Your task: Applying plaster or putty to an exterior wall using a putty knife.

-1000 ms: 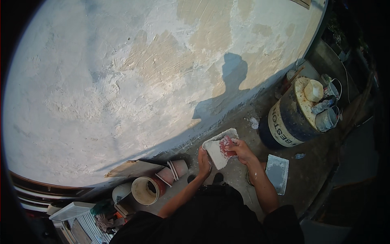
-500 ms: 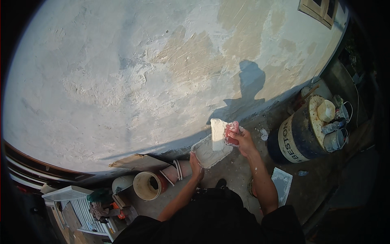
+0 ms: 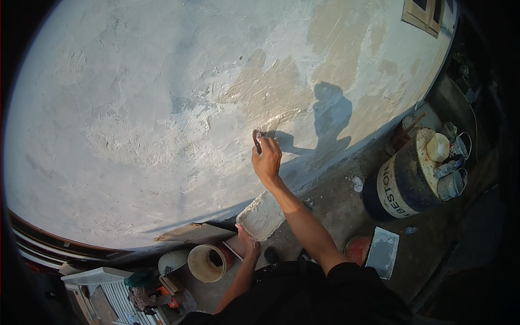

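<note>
My right hand [image 3: 267, 160] is closed around a scraper [image 3: 257, 140] with a reddish grip, and its edge meets the plastered wall [image 3: 151, 124]. The blade is seen nearly edge-on, mostly hidden by my fingers. A raised line of wet off-white putty [image 3: 284, 115] runs up and right from it, below a beige patch. Lower down, my left hand [image 3: 249, 242] grips the near left side of a shallow putty-coated tray [image 3: 262, 239]. Pale putty [image 3: 262, 214] is spread inside it. My right forearm passes close beside the tray.
At the right stands a dark drum [image 3: 398, 187] with small buckets and a bottle on its lid. A red bucket [image 3: 356, 250] and a grey-faced panel [image 3: 383, 254] are near my right side. An open cream bucket [image 3: 197, 264] and a white slatted frame [image 3: 116, 292] lie lower left.
My right hand has moved the scraper from over the tray up and left onto the wall. The tray has shifted slightly left and down in the picture with my left hand.
</note>
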The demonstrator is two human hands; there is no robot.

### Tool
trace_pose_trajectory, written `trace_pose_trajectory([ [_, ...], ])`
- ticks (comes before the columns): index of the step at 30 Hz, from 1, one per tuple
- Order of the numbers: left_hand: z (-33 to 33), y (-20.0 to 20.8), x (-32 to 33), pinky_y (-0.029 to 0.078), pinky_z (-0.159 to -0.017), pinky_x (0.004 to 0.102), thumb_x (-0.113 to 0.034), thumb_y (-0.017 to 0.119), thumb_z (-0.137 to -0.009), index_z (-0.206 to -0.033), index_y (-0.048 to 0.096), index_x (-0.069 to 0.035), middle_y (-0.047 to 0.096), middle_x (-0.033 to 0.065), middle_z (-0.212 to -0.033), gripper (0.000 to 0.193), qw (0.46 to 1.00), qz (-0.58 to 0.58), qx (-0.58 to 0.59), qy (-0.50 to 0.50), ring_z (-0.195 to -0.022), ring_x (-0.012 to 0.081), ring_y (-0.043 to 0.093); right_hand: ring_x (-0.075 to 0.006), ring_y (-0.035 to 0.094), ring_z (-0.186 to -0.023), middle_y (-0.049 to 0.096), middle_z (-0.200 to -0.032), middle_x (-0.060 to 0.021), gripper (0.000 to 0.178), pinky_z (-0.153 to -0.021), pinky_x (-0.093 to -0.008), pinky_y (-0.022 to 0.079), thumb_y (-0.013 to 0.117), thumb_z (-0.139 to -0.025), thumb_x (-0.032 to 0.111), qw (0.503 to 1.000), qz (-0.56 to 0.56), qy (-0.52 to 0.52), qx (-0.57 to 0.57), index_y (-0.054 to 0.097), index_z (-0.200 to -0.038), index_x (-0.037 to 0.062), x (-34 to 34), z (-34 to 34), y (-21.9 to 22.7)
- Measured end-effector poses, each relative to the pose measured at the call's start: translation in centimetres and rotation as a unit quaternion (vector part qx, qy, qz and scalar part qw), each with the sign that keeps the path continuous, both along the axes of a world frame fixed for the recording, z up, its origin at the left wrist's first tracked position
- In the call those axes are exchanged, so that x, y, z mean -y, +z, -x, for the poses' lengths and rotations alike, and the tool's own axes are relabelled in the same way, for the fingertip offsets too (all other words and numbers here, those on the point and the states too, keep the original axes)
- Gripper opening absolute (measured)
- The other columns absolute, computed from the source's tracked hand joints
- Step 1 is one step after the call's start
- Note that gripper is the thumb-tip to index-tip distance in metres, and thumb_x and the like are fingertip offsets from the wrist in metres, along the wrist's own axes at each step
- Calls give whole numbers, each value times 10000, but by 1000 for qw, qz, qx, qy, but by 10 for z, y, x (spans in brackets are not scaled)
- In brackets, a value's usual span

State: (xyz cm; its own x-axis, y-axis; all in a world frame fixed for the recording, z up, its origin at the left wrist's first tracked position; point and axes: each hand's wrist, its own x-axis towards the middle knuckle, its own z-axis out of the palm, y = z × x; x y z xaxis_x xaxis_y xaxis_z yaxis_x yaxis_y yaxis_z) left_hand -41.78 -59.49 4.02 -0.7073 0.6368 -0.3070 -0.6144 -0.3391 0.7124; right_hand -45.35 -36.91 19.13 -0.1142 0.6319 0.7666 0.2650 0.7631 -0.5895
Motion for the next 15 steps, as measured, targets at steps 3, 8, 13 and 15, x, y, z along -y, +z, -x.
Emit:
trace_pose_trajectory([
  [3,13,10,2,407,-1008,382,-498,254,-998,-1302,420,-24,503,120,-1291,587,999,30,-1,29,-1156,233,532,-360,556,-794,574,-826,-157,230,-675,-444,449,644,-696,-29,996,5,78,33,578,-916,-14,19,6,-4],
  [8,33,-5,-1,410,-1010,384,-509,255,-995,-1309,415,-27,504,126,-1291,597,1000,27,10,-4,-1167,243,528,-361,578,-876,591,-907,-166,295,-742,-436,484,659,-676,-66,987,10,142,69,576,-952,-4,50,10,-15],
  [13,33,12,-12,406,-1020,394,-534,245,-986,-1323,395,-28,499,131,-1296,626,999,13,-23,-30,-1185,255,518,-378,606,-822,614,-864,-169,244,-706,-411,494,612,-739,-57,994,87,70,-9,585,-978,-17,48,-31,-29],
  [15,32,15,-11,406,-1027,395,-536,227,-985,-1332,379,-22,492,139,-1304,638,1000,14,-15,-20,-1199,258,511,-359,636,-811,637,-894,-169,221,-697,-383,502,599,-784,-36,989,138,18,-55,587,-1004,-24,36,-55,-29],
])
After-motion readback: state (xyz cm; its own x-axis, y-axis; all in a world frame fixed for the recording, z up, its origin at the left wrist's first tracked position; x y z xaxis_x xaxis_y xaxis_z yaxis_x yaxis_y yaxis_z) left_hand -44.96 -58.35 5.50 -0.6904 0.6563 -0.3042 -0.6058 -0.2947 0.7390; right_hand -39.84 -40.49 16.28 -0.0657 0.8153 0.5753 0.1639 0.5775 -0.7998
